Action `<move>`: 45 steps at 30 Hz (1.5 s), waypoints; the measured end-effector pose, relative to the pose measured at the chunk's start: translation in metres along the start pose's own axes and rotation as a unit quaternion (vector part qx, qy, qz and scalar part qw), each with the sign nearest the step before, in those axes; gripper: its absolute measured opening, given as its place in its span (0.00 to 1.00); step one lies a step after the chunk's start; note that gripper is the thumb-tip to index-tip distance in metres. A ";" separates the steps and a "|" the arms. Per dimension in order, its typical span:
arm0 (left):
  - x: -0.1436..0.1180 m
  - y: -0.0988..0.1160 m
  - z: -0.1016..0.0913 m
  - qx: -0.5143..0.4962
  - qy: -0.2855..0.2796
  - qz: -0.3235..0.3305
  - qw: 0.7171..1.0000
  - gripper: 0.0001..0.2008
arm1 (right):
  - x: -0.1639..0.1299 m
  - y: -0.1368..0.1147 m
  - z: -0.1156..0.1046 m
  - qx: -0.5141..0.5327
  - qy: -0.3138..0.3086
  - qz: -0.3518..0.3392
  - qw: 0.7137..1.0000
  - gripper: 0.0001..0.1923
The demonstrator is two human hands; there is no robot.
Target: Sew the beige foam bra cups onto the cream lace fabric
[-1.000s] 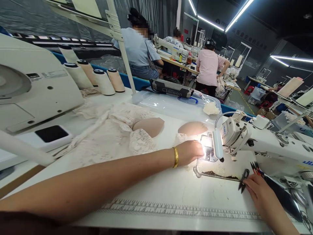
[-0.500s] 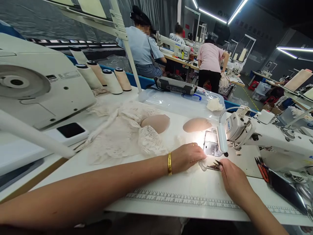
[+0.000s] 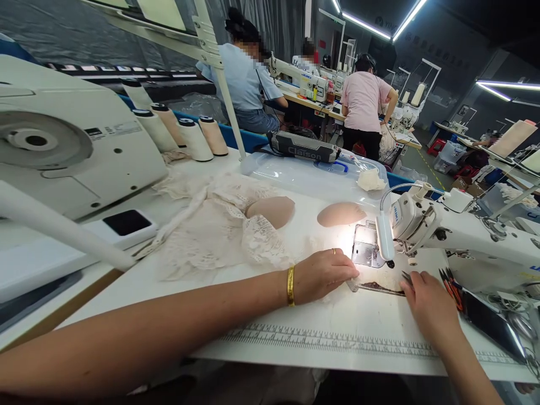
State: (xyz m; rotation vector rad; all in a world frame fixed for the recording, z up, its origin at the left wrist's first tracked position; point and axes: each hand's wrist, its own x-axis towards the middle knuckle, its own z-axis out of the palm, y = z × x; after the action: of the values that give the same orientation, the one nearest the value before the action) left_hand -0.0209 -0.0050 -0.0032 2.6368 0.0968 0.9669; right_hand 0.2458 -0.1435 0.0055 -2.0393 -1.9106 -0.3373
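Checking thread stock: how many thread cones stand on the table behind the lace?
4, in a row at the table's back edge: one, next, next, last. Others may hide behind the machine.

The long bare left arm reached across from the lower left, and the left hand [image 3: 323,274] lay flat, palm down, fingers pressed together. The right hand [image 3: 427,304] came in from the lower right, knuckles up, fingers curled, perhaps pinching something small.
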 end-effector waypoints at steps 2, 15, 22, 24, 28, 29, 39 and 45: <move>0.003 0.004 0.002 -0.011 0.004 0.006 1.000 0.14 | -0.005 -0.004 -0.006 0.106 0.007 0.022 0.994 0.21; -0.030 0.112 0.002 -0.656 0.019 -0.490 0.574 0.24 | -0.011 -0.119 0.007 0.752 -0.038 0.271 0.599 0.40; -0.008 0.083 0.004 -0.618 0.277 -0.508 0.532 0.24 | -0.048 -0.135 0.008 0.737 -0.043 0.271 0.618 0.46; -0.004 0.075 0.002 -0.605 0.277 -0.522 0.535 0.22 | -0.045 -0.131 0.007 0.722 -0.042 0.278 0.632 0.45; -0.002 0.072 -0.003 -0.688 0.232 -0.514 0.457 0.23 | -0.039 -0.126 0.005 0.708 0.001 0.284 0.647 0.44; -0.002 0.073 -0.003 -0.702 0.224 -0.496 0.459 0.21 | -0.039 -0.126 0.006 0.706 0.005 0.284 0.649 0.44; -0.005 0.071 0.001 -0.685 0.275 -0.496 0.458 0.14 | -0.045 -0.121 0.020 0.708 0.000 0.282 0.647 0.43; -0.002 0.072 0.005 -0.687 0.233 -0.489 0.484 0.20 | -0.042 -0.122 0.020 0.706 -0.005 0.283 0.650 0.42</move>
State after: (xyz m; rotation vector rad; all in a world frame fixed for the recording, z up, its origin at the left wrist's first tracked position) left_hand -0.0229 -0.0746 0.0154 0.4995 0.5739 0.6740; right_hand 0.1198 -0.1685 -0.0199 -1.2313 -0.7230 1.0161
